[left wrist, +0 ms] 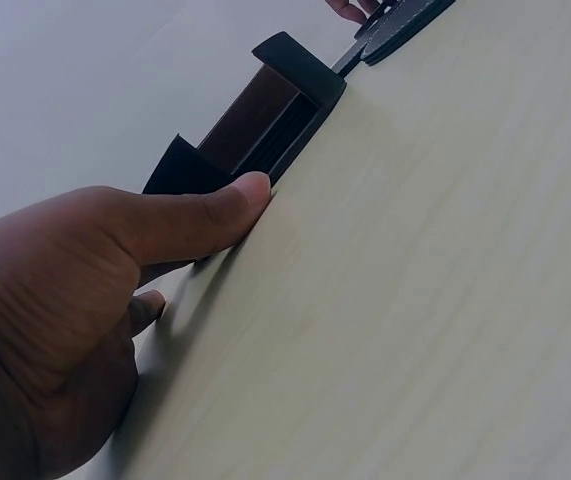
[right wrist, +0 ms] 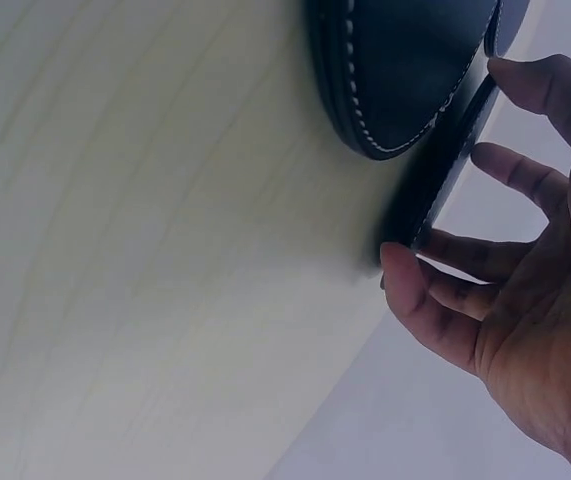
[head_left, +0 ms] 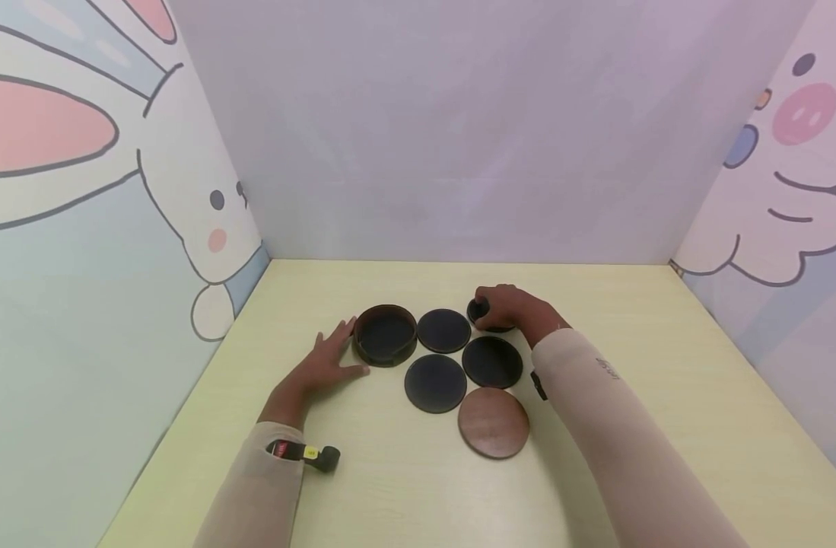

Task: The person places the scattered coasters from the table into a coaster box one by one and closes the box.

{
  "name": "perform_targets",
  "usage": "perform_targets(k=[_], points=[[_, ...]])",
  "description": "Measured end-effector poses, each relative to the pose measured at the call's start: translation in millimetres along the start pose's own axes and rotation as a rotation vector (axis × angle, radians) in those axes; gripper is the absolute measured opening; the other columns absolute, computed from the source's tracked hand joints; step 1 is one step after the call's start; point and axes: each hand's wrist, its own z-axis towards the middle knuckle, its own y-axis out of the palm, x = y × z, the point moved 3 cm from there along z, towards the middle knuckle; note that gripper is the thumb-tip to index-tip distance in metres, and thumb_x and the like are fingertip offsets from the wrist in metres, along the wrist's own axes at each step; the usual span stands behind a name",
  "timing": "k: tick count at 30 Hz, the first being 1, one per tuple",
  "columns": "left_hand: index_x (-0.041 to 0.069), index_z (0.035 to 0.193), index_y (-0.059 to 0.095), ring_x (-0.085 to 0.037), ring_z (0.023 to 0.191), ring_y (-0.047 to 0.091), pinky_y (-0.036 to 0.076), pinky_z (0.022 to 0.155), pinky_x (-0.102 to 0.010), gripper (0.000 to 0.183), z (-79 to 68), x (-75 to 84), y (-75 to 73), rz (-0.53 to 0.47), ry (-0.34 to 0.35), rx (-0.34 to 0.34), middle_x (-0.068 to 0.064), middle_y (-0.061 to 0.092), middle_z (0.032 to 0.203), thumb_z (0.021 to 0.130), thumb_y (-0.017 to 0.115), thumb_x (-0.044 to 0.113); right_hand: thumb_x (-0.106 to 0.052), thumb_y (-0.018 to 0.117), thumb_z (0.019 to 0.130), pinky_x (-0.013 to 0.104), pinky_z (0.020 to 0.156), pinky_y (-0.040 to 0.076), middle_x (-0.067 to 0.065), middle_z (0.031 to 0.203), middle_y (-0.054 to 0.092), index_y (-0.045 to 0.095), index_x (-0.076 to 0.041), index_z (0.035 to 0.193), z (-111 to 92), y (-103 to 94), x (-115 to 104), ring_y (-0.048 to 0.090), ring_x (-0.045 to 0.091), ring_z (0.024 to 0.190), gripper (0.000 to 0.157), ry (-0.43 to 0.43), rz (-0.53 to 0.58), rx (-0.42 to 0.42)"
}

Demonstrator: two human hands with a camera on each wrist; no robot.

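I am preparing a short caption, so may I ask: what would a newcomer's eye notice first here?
Probably the large cartoon rabbit on the left wall. Next, the brown disc on the table, at the near end of the group. Then the right grip, holding a dark disc at the group's far right.

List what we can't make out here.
Head: much of the held coaster, behind the right hand
Head: sleeve lettering, too small
Head: underside of the brown coaster, against the table
Left wrist: part of the holder, behind the left hand
Right wrist: part of the stitched coaster, past the top edge
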Motion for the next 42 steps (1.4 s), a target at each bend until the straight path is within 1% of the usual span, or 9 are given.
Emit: perform_targets(k=[5,10,14,19,24,27,33,38,42], points=[[0.013,0.177,0.014,-0.049,0.17,0.01,-0.004,0.136,-0.072,0.109,0.0,-0.4,0.0,0.003,0.002,0.003,-0.023,0.015,0.182,0.097,0.079,0.05,-0.035,0.074,0.098,0.053,0.094,0.053,0.018,0.128,0.065,0.062,-0.012,0.137,2,0.3,4,0.059,0.035,0.11,0.047,-0.011,0.01,0.009],[0.013,0.177,0.014,-0.048,0.17,0.011,-0.004,0.136,-0.072,0.109,-0.7,0.5,-0.4,0.008,0.0,0.004,-0.024,0.015,0.182,0.097,0.079,0.049,-0.035,0.073,0.098,0.057,0.097,0.053,0.021,0.135,0.065,0.062,-0.011,0.145,2,-0.7,5,0.059,0.038,0.116,0.053,-0.03,0.012,0.019],[0.012,0.177,0.015,-0.047,0.17,0.012,-0.005,0.137,-0.071,0.108,-1.5,1.4,-0.9,0.013,0.008,0.01,-0.023,0.016,0.182,0.098,0.079,0.049,-0.038,0.072,0.099,0.06,0.101,0.053,0.023,0.14,0.062,0.062,-0.012,0.15,1,0.1,7,0.057,0.041,0.123,0.058,-0.03,-0.025,0.037],[0.011,0.176,0.016,-0.046,0.171,0.012,-0.005,0.137,-0.07,0.107,-1.5,2.5,-1.3,0.016,0.016,0.015,-0.022,0.017,0.182,0.098,0.078,0.049,-0.041,0.074,0.1,0.064,0.103,0.053,0.025,0.14,0.059,0.062,-0.013,0.152,0,-1.2,7,0.054,0.046,0.128,0.06,-0.026,-0.053,0.074],[0.009,0.176,0.017,-0.045,0.171,0.012,-0.006,0.137,-0.07,0.107,-1.9,4.5,-2.1,0.004,0.027,0.017,-0.022,0.019,0.182,0.098,0.079,0.047,-0.042,0.074,0.1,0.065,0.101,0.054,0.027,0.137,0.06,0.063,-0.012,0.152,-1,-4.1,3,0.056,0.047,0.125,0.061,-0.058,-0.082,0.122],[0.008,0.176,0.017,-0.045,0.171,0.012,-0.006,0.137,-0.07,0.107,-1.8,4.3,-1.9,0.001,0.028,0.016,-0.022,0.019,0.182,0.098,0.079,0.046,-0.044,0.074,0.099,0.064,0.1,0.055,0.026,0.136,0.06,0.064,-0.014,0.153,-1,-4.1,0,0.056,0.045,0.124,0.062,-0.063,-0.108,0.14],[0.008,0.176,0.017,-0.046,0.17,0.012,-0.006,0.137,-0.071,0.107,-1.2,4.2,-1.9,0.0,0.032,0.015,-0.023,0.019,0.182,0.098,0.079,0.046,-0.046,0.072,0.096,0.06,0.091,0.057,0.024,0.129,0.063,0.066,-0.018,0.152,1,-4.4,-10,0.056,0.039,0.114,0.063,-0.079,-0.198,0.188],[0.007,0.176,0.017,-0.046,0.171,0.012,-0.006,0.136,-0.071,0.107,-0.6,3.8,-2.0,0.0,0.03,0.014,-0.023,0.019,0.182,0.098,0.08,0.047,-0.048,0.073,0.095,0.057,0.089,0.058,0.022,0.128,0.064,0.067,-0.018,0.151,3,-3.4,-22,0.055,0.036,0.112,0.063,-0.06,-0.251,0.21],[0.007,0.176,0.017,-0.047,0.17,0.012,-0.006,0.136,-0.071,0.107,-0.9,4.4,-2.3,-0.004,0.031,0.013,-0.023,0.019,0.181,0.098,0.08,0.046,-0.052,0.073,0.097,0.058,0.089,0.059,0.021,0.132,0.064,0.067,-0.017,0.15,5,-2.0,-31,0.053,0.037,0.117,0.065,0.006,-0.261,0.229]])
